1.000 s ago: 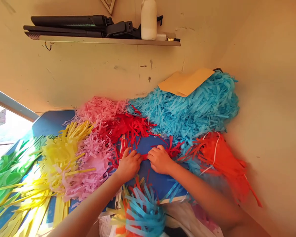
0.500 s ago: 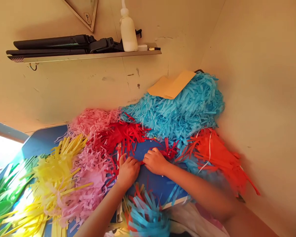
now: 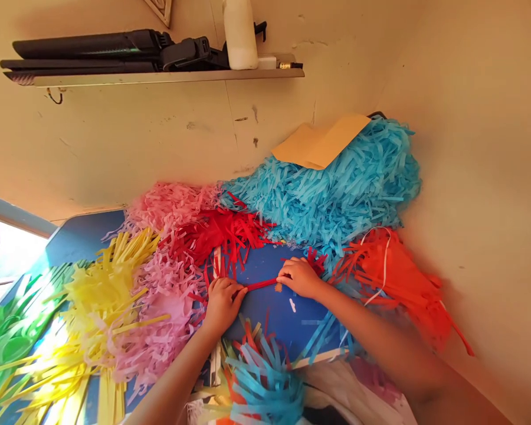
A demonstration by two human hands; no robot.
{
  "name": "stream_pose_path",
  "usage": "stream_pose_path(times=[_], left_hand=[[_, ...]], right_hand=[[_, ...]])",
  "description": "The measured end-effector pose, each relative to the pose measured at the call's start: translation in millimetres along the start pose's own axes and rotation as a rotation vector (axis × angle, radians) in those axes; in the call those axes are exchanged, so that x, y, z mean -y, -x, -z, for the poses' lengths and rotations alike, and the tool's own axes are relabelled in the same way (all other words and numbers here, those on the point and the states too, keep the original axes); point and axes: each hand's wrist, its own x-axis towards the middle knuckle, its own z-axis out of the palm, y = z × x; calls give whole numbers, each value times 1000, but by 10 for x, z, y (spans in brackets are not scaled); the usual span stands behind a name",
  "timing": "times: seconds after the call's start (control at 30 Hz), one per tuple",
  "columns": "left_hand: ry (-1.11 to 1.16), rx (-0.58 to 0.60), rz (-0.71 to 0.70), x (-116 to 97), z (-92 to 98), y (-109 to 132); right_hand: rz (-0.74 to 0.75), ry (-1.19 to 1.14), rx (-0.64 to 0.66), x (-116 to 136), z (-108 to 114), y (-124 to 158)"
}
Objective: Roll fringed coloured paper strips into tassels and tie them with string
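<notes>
A red tissue-paper tassel [image 3: 262, 285] is stretched between my two hands, its middle twisted into a thin cord. My left hand [image 3: 222, 302] pinches the left end of that cord, red fringe spreading out behind the fingers. On the other end my right hand [image 3: 298, 276] is closed, with more red strips [image 3: 317, 260] fanning out past it. Both hands are just above the blue tabletop [image 3: 265, 319]. Close behind them lies a heap of red fringed paper [image 3: 221, 235]. Nearest my body is a bunch of blue and orange strips [image 3: 263, 381].
A large blue fringe pile [image 3: 336, 198] carries a folded tan sheet [image 3: 321, 144] against the wall. Orange fringe [image 3: 402, 271] lies right; pink [image 3: 172, 206], lilac [image 3: 159, 319], yellow [image 3: 92, 307] and green fringe [image 3: 13, 330] lie left. Above is a shelf [image 3: 168, 78] with a white bottle [image 3: 240, 35].
My hands have moved apart, the right one shifting rightward, and the twisted red cord between them now shows. The view has tilted slightly downward.
</notes>
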Motion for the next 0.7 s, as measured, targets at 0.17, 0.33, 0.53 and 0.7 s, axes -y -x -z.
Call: stream_pose_path(times=[0.17, 0.33, 0.53, 0.7], left_hand=[[-76, 37, 39, -100, 27, -53], [-131, 86, 12, -110, 64, -132], [-165, 74, -131, -145, 122, -129], [-177, 82, -311, -219, 144, -121]], right_hand=[[-61, 13, 20, 24, -30, -65], [-83, 44, 65, 24, -33, -134], [47, 167, 41, 207, 77, -125], [400, 294, 13, 368, 64, -111]])
